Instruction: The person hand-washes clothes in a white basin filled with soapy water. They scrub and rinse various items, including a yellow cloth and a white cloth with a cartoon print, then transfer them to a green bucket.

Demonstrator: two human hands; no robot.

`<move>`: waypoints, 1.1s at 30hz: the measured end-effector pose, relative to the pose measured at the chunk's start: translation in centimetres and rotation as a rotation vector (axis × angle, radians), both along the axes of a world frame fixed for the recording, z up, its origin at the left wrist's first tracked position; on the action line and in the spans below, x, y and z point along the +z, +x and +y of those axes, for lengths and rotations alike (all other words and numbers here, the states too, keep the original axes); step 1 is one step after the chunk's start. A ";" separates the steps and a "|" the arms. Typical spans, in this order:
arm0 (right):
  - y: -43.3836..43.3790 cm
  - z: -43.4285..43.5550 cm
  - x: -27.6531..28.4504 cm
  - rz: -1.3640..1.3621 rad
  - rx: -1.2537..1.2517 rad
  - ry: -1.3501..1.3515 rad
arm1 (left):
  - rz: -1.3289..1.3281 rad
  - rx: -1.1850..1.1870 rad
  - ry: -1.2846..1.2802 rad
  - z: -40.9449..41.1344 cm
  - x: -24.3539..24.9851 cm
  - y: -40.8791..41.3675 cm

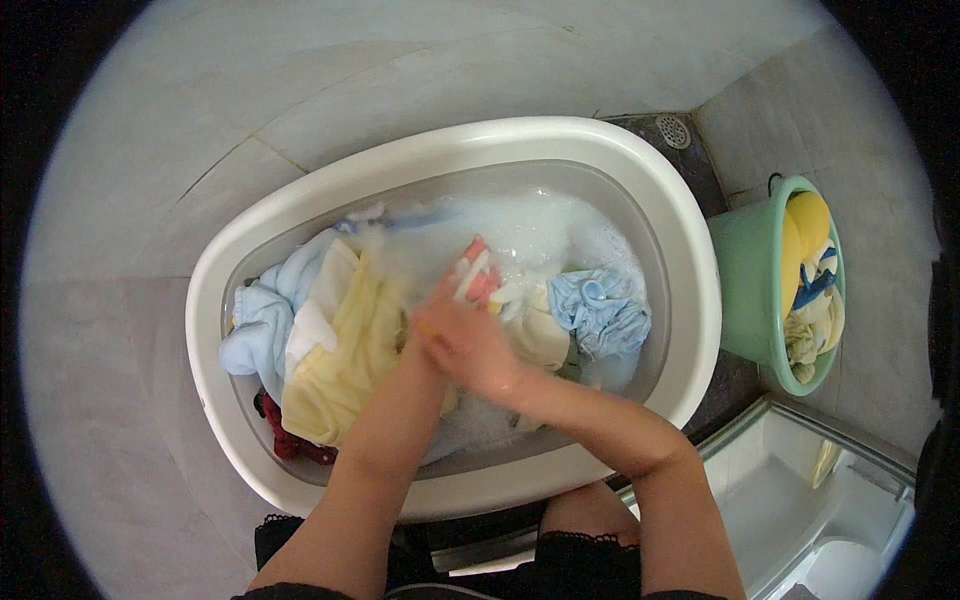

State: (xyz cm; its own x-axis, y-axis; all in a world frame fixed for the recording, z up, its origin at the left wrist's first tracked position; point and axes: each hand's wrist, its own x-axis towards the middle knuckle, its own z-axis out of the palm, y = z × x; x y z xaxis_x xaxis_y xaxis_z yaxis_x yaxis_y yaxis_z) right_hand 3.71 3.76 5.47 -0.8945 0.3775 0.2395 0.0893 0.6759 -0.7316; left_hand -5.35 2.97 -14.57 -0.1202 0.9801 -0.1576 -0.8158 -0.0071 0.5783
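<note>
Both my hands are over the middle of a white plastic tub (675, 225) of cloudy, sudsy water (517, 217). My left hand (472, 277) reaches forward at the water, with a whitish strip across it that may be cloth or foam. Over its wrist crosses my right hand (476, 349), blurred, its fingers against the left wrist. Whether either hand grips something is not clear. Right of them lie a cream cloth (541, 330) and a bunched light blue garment (600, 307). To the left are a pale yellow cloth (349, 352), a white cloth (322, 315) and a light blue garment (259, 322).
Dark red fabric (289, 435) lies at the tub's left side. Right of the tub, a green bucket (750, 277) holds yellow and patterned fabric items. A washing machine-like white appliance (780, 487) stands at lower right. A floor drain (673, 131) is in the far corner, beside tiled walls.
</note>
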 end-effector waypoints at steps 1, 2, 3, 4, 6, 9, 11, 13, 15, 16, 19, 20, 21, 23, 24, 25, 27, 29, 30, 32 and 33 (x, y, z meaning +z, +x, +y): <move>0.2 0.4 -0.4 -0.070 -0.020 0.246 | -0.318 -0.217 0.296 1.4 1.1 -0.6; 0.2 1.0 -1.1 -0.138 -0.033 0.490 | -0.469 -0.292 0.355 2.0 2.3 -0.5; 0.1 2.0 -1.6 -0.203 -0.046 0.736 | -0.617 -0.378 0.404 2.8 4.0 -0.5; 0.2 4.6 -2.4 -0.346 -0.098 0.542 | -0.603 -0.333 0.217 3.5 6.2 0.7; 1.1 10.7 -4.0 -0.380 -0.337 0.262 | -0.543 -0.230 -0.142 4.4 11.8 2.3; 2.9 14.9 -3.6 -0.283 -0.653 0.020 | -0.400 -0.010 -0.476 4.6 16.0 1.8; 4.2 15.7 -2.1 -0.257 -0.697 -0.334 | -0.293 0.148 -0.465 4.2 16.2 -0.6; 5.2 16.4 0.2 -0.110 -0.673 -0.760 | -0.095 0.192 -0.422 3.7 17.2 -2.4; 6.0 15.9 2.7 0.166 -0.557 -1.258 | 0.071 0.241 -0.402 2.8 18.3 -3.4; 6.3 15.7 4.0 0.219 -0.505 -1.211 | 0.142 0.275 -0.389 2.7 18.9 -3.8; 7.1 15.1 5.9 0.190 -0.349 -0.879 | 0.293 0.378 -0.382 2.9 20.9 -4.4; 7.5 15.1 6.0 0.059 -0.300 -0.641 | 0.333 0.414 -0.385 3.0 21.3 -4.6; 7.8 15.0 6.1 -0.071 -0.248 -0.402 | 0.341 0.418 -0.378 2.9 21.4 -4.8; 7.4 14.1 6.2 -0.261 -0.302 -0.120 | 0.358 0.430 -0.365 2.7 21.6 -5.3; 7.6 14.0 5.4 -0.296 -0.308 -0.064 | 0.378 0.395 -0.378 2.8 21.6 -5.1; 7.8 13.9 4.8 -0.332 -0.312 -0.007 | 0.399 0.361 -0.392 2.7 21.7 -4.9; 8.7 15.1 3.5 -0.084 -0.355 -0.324 | 0.616 0.252 -0.376 2.8 22.4 -4.0; 9.1 15.2 3.8 0.125 -0.374 -0.756 | 1.000 0.089 -0.307 2.8 24.1 -2.6; 8.4 14.8 5.2 0.212 -0.353 -1.029 | 1.193 0.053 -0.243 2.6 23.9 -2.6; 8.3 14.8 5.6 0.341 -0.256 -1.293 | 1.571 -0.024 -0.102 2.3 23.1 -2.6; 8.3 14.7 5.6 0.427 -0.265 -1.332 | 1.479 0.000 -0.137 2.3 22.9 -2.7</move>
